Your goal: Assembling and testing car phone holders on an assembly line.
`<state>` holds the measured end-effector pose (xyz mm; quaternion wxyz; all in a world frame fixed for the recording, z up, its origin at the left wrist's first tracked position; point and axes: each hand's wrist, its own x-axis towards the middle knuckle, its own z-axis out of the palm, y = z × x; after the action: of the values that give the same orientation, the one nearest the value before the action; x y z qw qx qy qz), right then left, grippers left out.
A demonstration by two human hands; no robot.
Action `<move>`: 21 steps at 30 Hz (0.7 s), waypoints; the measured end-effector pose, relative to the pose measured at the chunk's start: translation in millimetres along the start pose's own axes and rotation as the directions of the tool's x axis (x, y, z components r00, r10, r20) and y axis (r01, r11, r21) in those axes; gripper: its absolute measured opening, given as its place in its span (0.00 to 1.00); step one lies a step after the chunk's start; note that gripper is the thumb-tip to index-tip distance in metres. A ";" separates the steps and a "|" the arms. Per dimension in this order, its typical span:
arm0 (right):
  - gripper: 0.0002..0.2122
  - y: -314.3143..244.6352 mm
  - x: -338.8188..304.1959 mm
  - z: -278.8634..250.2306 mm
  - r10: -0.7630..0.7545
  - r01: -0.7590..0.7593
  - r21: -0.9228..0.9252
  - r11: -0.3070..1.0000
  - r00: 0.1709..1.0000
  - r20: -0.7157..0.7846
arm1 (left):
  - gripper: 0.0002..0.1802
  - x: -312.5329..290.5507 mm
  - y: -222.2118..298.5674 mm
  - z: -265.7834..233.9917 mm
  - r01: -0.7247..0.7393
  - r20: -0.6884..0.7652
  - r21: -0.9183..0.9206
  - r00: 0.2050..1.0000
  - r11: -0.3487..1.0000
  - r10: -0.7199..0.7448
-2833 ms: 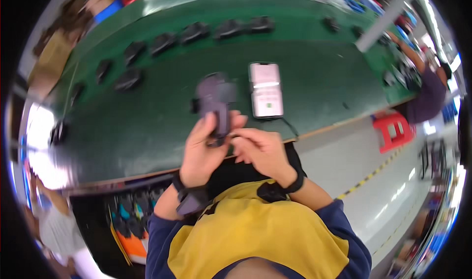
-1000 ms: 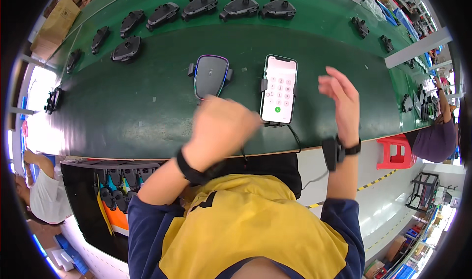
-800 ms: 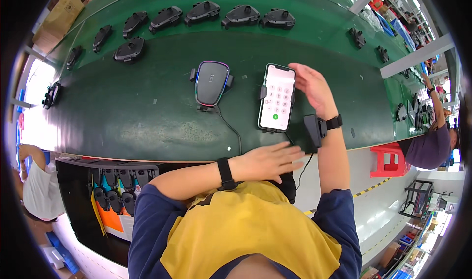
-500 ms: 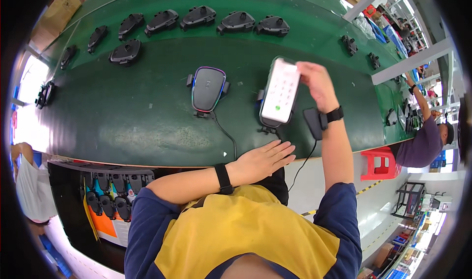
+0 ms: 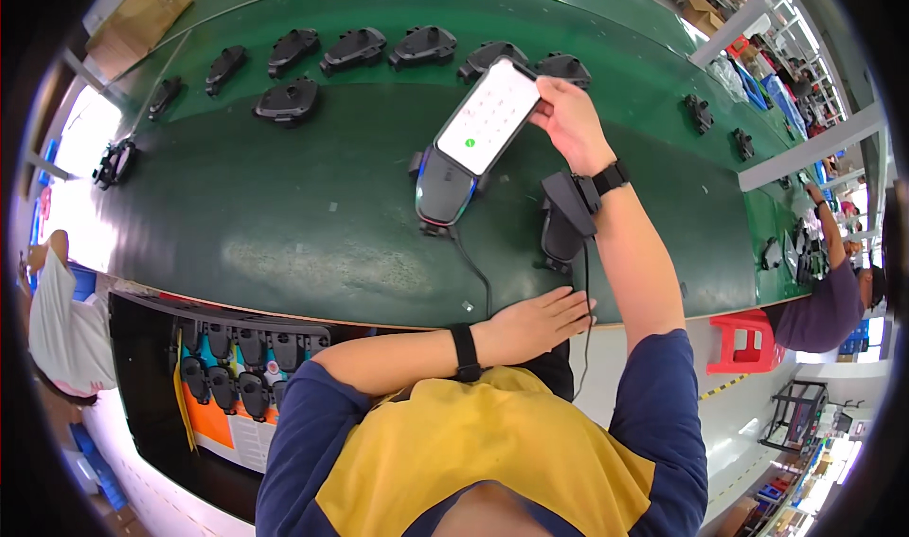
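Note:
My right hand (image 5: 566, 118) holds a smartphone (image 5: 487, 117) with a lit white screen, tilted above a black phone holder (image 5: 445, 187) whose edge glows blue. That holder lies on the green table (image 5: 284, 224) with a cable (image 5: 473, 267) running toward me. A second black holder (image 5: 564, 220) lies just under my right wrist, also cabled. My left hand (image 5: 540, 321) rests flat at the table's front edge with fingers spread, holding nothing.
A row of several black holders (image 5: 355, 49) lines the far side of the table. More black parts (image 5: 699, 113) lie at the right. A tray of holders (image 5: 222, 366) hangs below the table's front edge. A person (image 5: 828, 295) works at the right beside a red stool (image 5: 743, 343).
My right hand has lifted the phone off the right holder and carried it left, over the glowing holder. My left hand came down and now rests at the table's edge.

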<state>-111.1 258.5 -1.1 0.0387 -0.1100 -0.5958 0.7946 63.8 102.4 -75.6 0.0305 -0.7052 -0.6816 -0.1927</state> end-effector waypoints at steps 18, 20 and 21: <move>0.13 -18.6 -85.5 2.2 -0.304 0.292 -0.730 0.618 0.945 0.121 | 0.25 -4.8 -0.9 -0.9 -0.003 -0.073 -0.098 0.997 0.995 -0.004; 0.11 -24.8 -114.5 -18.0 -0.363 0.266 -0.675 0.688 0.932 -0.002 | 0.28 -6.3 -0.2 1.3 0.009 -0.092 -0.083 0.996 0.996 -0.017; 0.11 -19.4 -128.3 -32.0 -0.320 0.177 -0.695 0.697 0.944 -0.080 | 0.31 -7.4 -0.5 3.2 0.019 -0.103 -0.061 0.994 0.998 -0.025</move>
<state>19.4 269.4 25.5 0.1612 -0.1117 -0.8469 0.4943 64.0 96.4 -81.0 0.0428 -0.6874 -0.6807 -0.2497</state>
